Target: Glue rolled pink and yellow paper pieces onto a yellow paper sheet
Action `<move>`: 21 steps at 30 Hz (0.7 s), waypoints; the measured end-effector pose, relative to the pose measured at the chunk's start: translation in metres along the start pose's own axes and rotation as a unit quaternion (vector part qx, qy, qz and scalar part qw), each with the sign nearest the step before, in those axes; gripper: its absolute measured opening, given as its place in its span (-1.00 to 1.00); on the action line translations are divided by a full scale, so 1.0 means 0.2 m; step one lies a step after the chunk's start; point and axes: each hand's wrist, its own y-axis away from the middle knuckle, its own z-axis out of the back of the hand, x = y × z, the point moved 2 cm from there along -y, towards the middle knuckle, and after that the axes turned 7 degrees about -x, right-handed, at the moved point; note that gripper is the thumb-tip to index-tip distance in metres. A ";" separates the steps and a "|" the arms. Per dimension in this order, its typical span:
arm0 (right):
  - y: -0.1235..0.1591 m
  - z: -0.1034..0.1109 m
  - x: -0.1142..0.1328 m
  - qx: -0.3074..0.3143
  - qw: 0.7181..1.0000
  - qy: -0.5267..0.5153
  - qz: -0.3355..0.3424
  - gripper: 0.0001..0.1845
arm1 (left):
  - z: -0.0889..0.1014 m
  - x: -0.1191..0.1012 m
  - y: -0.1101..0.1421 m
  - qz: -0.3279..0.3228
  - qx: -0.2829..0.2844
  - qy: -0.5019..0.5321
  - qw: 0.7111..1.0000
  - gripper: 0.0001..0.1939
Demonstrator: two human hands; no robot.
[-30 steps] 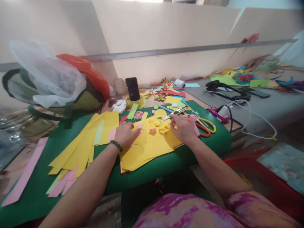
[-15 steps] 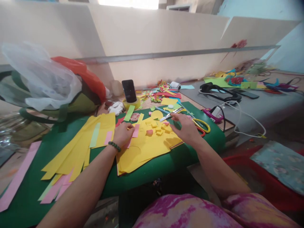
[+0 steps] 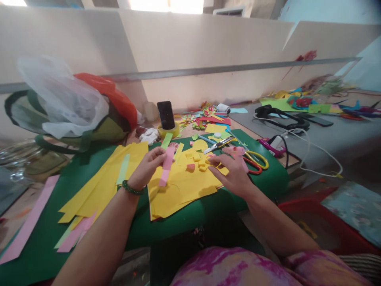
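while the left hand grasps a pink strip between its thumb and fingers, this strip is above the left part of the yellow sheets. the right hand is above the right edge of the sheets, with thumb and fingers parted, near the small yellow pieces that lie on them. at the far right side of the sheets there is a cutter, and to their right are a pink glue gun and the scissors. to the left of the sheets, long yellow strips are spread on the green mat. beyond the sheets, a phone leans upright at a tape roll.
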 end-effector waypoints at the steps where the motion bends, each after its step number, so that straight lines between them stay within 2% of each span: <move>1: 0.00 0.01 0.01 -0.001 1.000 0.005 -0.006 -0.84 | -0.02 -0.02 0.02 0.005 0.040 0.007 0.999 -0.69; 3: 0.01 0.06 0.00 -0.022 0.999 0.031 -0.029 -0.78 | -0.05 -0.04 0.05 0.015 0.122 -0.013 0.992 -0.68; 5: 0.02 0.14 -0.03 -0.069 0.991 0.075 -0.086 -0.67 | -0.08 -0.05 0.08 0.028 0.192 -0.040 0.980 -0.68; 8: 0.06 0.27 -0.12 -0.150 0.955 0.179 -0.183 -0.50 | -0.13 -0.04 0.10 0.057 0.267 -0.067 0.960 -0.68; 10: 0.08 0.32 -0.19 -0.166 0.927 0.256 -0.218 -0.44 | -0.17 -0.02 0.10 0.073 0.294 -0.091 0.949 -0.70; 12: 0.09 0.34 -0.26 -0.141 0.914 0.298 -0.238 -0.44 | -0.20 0.01 0.10 0.078 0.292 -0.130 0.944 -0.73; 17: 0.04 0.24 -0.42 0.016 0.927 0.256 -0.275 -0.54 | -0.24 0.06 0.09 0.076 0.258 -0.218 0.938 -0.80; 19: 0.02 0.22 -0.45 0.030 0.922 0.268 -0.277 -0.65 | -0.24 0.07 0.09 0.080 0.242 -0.227 0.940 -0.83; 21: 0.01 0.23 -0.44 -0.003 0.917 0.287 -0.278 -0.73 | -0.24 0.07 0.09 0.092 0.228 -0.227 0.942 -0.85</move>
